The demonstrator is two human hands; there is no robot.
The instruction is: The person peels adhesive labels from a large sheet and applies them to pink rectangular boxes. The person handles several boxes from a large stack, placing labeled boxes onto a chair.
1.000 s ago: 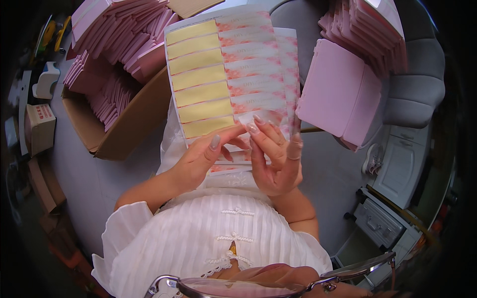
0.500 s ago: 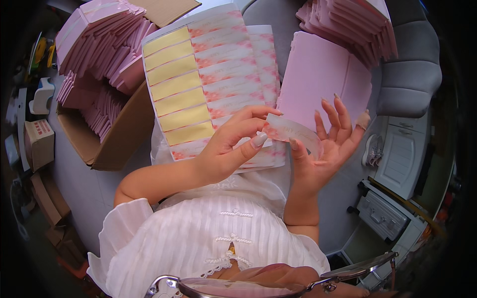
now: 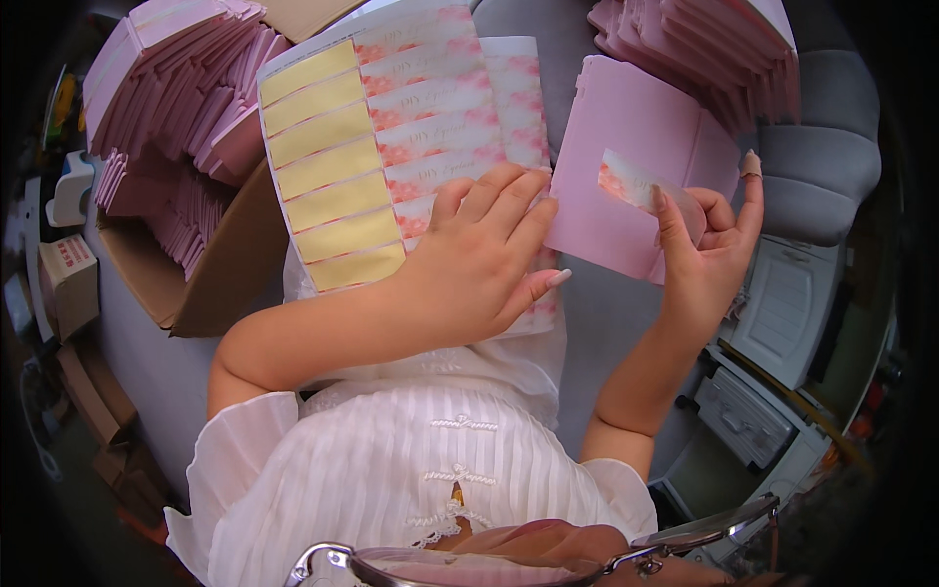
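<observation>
A peeled rectangular sticker (image 3: 626, 182), whitish with a pink-orange floral end, is pinched by one end in my right hand (image 3: 706, 235). It hovers over a flat pink folder-like piece (image 3: 611, 117), a folded cardboard or plastic blank. My left hand (image 3: 479, 259) rests with fingers stretched on the sticker sheet (image 3: 430, 103) in my lap, its fingertips at the near edge of the pink piece. The sheet's left column is bare yellow backing (image 3: 323, 161); floral stickers fill its right column. Another floral sheet (image 3: 518, 88) lies beneath it.
A cardboard box (image 3: 220, 269) full of pink pieces (image 3: 176, 88) stands at the left. More pink pieces (image 3: 704, 49) are stacked at the far right on a grey cushioned seat (image 3: 817, 147). A white cabinet door (image 3: 782, 303) and a silver case (image 3: 743, 416) lie further right.
My right hand has carried the sticker away to the right, over the pink piece. My left hand has let go of the sticker and flattened onto the sheet.
</observation>
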